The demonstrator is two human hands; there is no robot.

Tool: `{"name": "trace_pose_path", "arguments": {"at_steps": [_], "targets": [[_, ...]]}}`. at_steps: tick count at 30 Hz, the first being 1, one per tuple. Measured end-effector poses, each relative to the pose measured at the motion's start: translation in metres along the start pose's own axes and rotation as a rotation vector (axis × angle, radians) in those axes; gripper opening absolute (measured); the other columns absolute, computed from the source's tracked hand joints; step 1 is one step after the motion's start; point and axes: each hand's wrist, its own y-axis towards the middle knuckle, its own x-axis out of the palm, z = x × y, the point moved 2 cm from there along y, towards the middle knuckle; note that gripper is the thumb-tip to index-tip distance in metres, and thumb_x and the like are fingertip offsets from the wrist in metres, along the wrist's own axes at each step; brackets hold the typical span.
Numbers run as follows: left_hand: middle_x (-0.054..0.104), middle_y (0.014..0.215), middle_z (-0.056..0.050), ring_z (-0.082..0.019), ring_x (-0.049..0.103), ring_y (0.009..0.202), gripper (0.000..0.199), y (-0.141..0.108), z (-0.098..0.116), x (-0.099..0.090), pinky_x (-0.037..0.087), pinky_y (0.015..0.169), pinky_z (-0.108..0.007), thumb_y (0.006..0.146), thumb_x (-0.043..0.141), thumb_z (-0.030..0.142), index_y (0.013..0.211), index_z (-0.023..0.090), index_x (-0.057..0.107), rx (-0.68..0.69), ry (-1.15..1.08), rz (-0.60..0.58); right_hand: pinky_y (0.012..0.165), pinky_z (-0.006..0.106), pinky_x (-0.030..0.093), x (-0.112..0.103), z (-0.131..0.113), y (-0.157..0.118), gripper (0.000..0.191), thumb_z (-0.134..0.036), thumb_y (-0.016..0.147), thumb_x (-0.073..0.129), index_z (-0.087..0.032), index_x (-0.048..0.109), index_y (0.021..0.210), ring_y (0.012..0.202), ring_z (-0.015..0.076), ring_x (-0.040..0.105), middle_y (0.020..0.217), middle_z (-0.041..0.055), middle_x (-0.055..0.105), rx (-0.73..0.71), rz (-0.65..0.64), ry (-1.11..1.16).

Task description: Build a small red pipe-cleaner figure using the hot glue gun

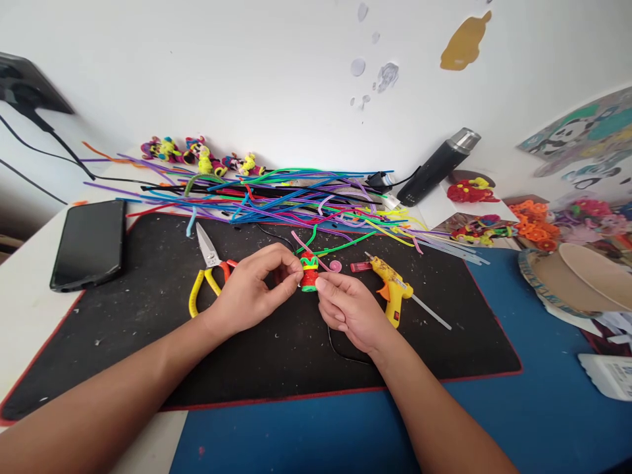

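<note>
A small red figure (309,273) with green and yellow bands sits between my two hands above the black mat (276,368). My left hand (261,283) pinches at its left side with thumb and forefinger. On its right side, my right hand (348,306) has its thumb and fingers closed on its edge. A pink pipe cleaner (302,244) rises slanting behind the figure, and a pink coil (335,266) lies just right of it. Green pipe cleaners (345,245) stretch out behind.
Yellow-handled scissors (207,253) and a phone (89,245) lie left. A yellow glue gun (394,286) lies right, its cord near my right hand. Behind are piled pipe cleaners (276,197), small figures (202,155) and a black flask (437,168). A round cardboard container (553,283) stands far right.
</note>
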Motion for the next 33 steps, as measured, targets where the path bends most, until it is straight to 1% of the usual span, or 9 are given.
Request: {"name": "trace_pose_path", "arguments": {"at_steps": [10, 18, 23, 29, 33], "targets": [[0.065, 0.085, -0.001, -0.014, 0.059, 0.075, 0.016, 0.002, 0.000, 0.000, 0.048, 0.069, -0.025, 0.101, 0.062, 0.027, 0.088, 0.019, 0.065, -0.080, -0.044, -0.030, 0.041, 0.022, 0.016, 0.000, 0.000, 0.000, 0.031, -0.047, 0.093, 0.079, -0.018, 0.069, 0.095, 0.040, 0.0044, 0.022, 0.048, -0.0140, 0.036, 0.006, -0.015, 0.001], [0.067, 0.082, -0.001, -0.015, 0.060, 0.074, 0.022, 0.003, -0.008, -0.001, 0.048, 0.069, -0.026, 0.097, 0.068, 0.037, 0.085, 0.019, 0.069, -0.259, -0.166, -0.061, 0.041, 0.022, 0.016, 0.001, -0.002, -0.001, 0.032, -0.048, 0.094, 0.079, -0.018, 0.068, 0.093, 0.040, 0.0049, 0.022, 0.048, -0.0142, 0.035, 0.007, -0.020, -0.014], [0.068, 0.080, -0.001, -0.015, 0.061, 0.073, 0.023, 0.007, -0.008, -0.002, 0.049, 0.070, -0.027, 0.093, 0.072, 0.040, 0.085, 0.019, 0.069, -0.340, -0.246, -0.076, 0.040, 0.022, 0.016, 0.001, -0.001, -0.001, 0.032, -0.048, 0.093, 0.079, -0.019, 0.067, 0.093, 0.040, 0.0051, 0.021, 0.048, -0.0142, 0.035, 0.010, -0.013, -0.019], [0.068, 0.080, -0.001, -0.015, 0.062, 0.073, 0.029, 0.008, -0.009, -0.003, 0.051, 0.071, -0.028, 0.090, 0.077, 0.045, 0.084, 0.018, 0.069, -0.386, -0.307, -0.083, 0.040, 0.021, 0.017, 0.001, -0.001, -0.001, 0.033, -0.049, 0.092, 0.080, -0.019, 0.067, 0.094, 0.041, 0.0052, 0.022, 0.048, -0.0142, 0.036, 0.021, -0.015, -0.034], [0.067, 0.078, -0.001, -0.015, 0.060, 0.071, 0.036, 0.009, -0.012, -0.004, 0.051, 0.067, -0.027, 0.086, 0.081, 0.052, 0.083, 0.018, 0.068, -0.400, -0.328, -0.092, 0.040, 0.022, 0.017, 0.001, -0.002, -0.002, 0.034, -0.050, 0.091, 0.080, -0.019, 0.066, 0.093, 0.041, 0.0055, 0.021, 0.048, -0.0143, 0.035, 0.031, -0.016, -0.052]]}}
